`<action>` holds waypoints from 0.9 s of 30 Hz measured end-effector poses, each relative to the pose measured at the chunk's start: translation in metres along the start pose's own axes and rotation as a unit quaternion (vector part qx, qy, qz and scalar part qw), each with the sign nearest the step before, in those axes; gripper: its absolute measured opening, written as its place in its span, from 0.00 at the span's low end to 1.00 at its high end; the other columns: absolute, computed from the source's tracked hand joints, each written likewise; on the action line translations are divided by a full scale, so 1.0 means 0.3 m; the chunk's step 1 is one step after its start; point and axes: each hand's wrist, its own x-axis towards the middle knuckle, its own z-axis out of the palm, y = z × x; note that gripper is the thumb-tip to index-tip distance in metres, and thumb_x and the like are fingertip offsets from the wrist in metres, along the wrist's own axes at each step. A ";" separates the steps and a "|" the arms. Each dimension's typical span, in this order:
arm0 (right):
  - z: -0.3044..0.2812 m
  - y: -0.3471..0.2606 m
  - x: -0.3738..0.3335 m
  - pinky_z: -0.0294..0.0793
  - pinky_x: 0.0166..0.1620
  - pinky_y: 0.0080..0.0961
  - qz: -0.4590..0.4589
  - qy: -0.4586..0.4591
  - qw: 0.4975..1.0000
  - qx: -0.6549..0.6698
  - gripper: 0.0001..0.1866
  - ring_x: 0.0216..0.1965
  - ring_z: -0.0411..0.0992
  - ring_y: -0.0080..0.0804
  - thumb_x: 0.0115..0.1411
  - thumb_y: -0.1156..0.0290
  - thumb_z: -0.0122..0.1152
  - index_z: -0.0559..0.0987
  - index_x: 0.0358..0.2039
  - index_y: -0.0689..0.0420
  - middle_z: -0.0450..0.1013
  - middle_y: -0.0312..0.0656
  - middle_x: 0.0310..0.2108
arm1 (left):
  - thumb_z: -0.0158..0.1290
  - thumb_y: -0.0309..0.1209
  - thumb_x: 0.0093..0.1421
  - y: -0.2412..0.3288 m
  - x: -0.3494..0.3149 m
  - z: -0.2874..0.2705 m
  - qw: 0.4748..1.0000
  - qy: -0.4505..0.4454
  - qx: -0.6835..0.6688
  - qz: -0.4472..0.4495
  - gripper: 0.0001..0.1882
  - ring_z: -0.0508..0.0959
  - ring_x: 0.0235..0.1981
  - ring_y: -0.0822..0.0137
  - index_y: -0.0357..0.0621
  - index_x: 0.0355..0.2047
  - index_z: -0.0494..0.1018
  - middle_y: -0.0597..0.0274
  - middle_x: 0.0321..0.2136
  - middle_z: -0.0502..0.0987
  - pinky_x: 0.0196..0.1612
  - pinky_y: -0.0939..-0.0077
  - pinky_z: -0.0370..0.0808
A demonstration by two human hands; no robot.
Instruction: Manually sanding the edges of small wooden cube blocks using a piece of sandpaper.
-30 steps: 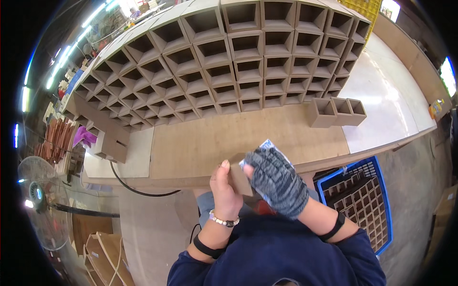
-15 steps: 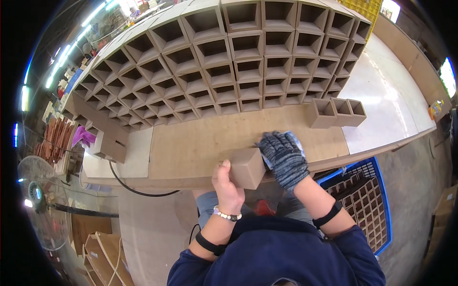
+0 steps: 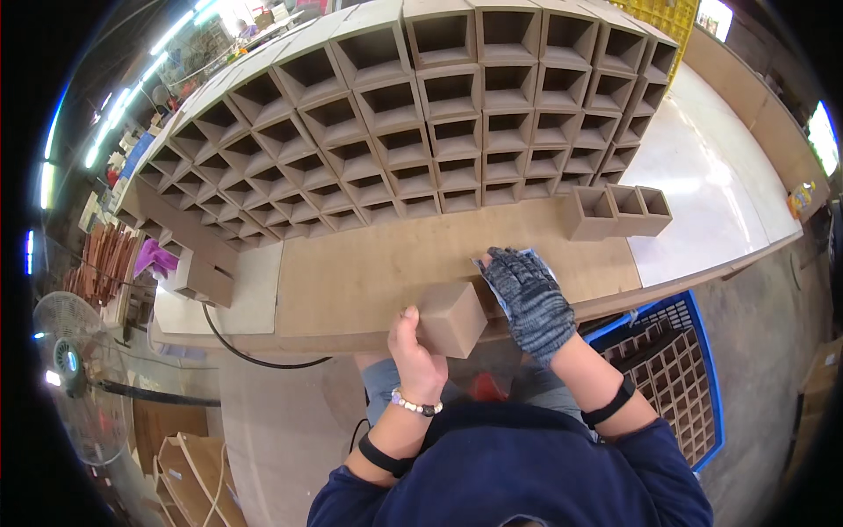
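Note:
My bare left hand (image 3: 418, 358) grips a small brown square box (image 3: 453, 318) at the table's near edge. Its thumb lies along the box's upper left side, and smooth closed faces point up and toward me. Just to the right is my right hand (image 3: 529, 303), in a dark grey knitted glove, with its fingers bent over a thin sheet. Pale blue-and-white edges of that sheet (image 3: 493, 286) show beside the glove; the rest is covered, so its kind is unclear. A narrow gap separates the glove from the box.
A tall stack of open brown boxes (image 3: 457, 136) stands across the table's back. Three joined boxes (image 3: 617, 213) sit at right, and more boxes (image 3: 204, 279) at far left near a black cable (image 3: 255, 358). Below right is a blue crate (image 3: 716, 413) of boxes; a fan (image 3: 75, 360) stands left.
My right hand has turned slightly and shifted a little toward me, off the box's side. My left hand and the box have dipped a little toward me.

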 end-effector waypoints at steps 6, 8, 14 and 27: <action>-0.109 -0.106 0.010 0.64 0.54 0.38 -0.096 -0.016 0.994 0.055 0.17 0.48 0.69 0.40 0.56 0.69 0.48 0.73 0.46 0.56 0.71 0.45 0.44 | 0.49 0.29 0.59 0.024 -0.039 0.017 0.998 -0.053 0.033 0.007 0.06 0.70 0.31 0.76 0.44 0.26 0.67 0.68 0.28 0.71 0.37 0.78 0.68; -0.076 -0.077 0.034 0.63 0.55 0.38 -0.044 -0.086 0.995 0.026 0.16 0.48 0.68 0.40 0.56 0.69 0.48 0.74 0.46 0.55 0.71 0.45 0.45 | 0.49 0.28 0.58 0.028 -0.053 0.006 0.996 -0.081 0.037 0.008 0.05 0.71 0.31 0.76 0.43 0.26 0.67 0.67 0.29 0.73 0.37 0.79 0.68; -0.080 -0.013 0.007 0.58 0.59 0.42 -0.008 -0.048 0.999 0.009 0.18 0.50 0.67 0.42 0.55 0.68 0.49 0.73 0.47 0.51 0.70 0.45 0.47 | 0.49 0.27 0.58 0.036 -0.072 0.011 0.997 -0.060 0.050 -0.003 0.03 0.71 0.31 0.77 0.41 0.28 0.68 0.67 0.29 0.73 0.38 0.79 0.68; -0.063 0.064 -0.041 0.56 0.60 0.42 0.043 0.007 0.999 0.030 0.29 0.54 0.64 0.45 0.50 0.76 0.52 0.66 0.56 0.57 0.65 0.51 0.53 | 0.49 0.22 0.55 0.103 -0.050 -0.017 0.962 -0.208 0.124 -0.125 0.15 0.74 0.41 0.71 0.33 0.43 0.68 0.58 0.39 0.76 0.47 0.77 0.67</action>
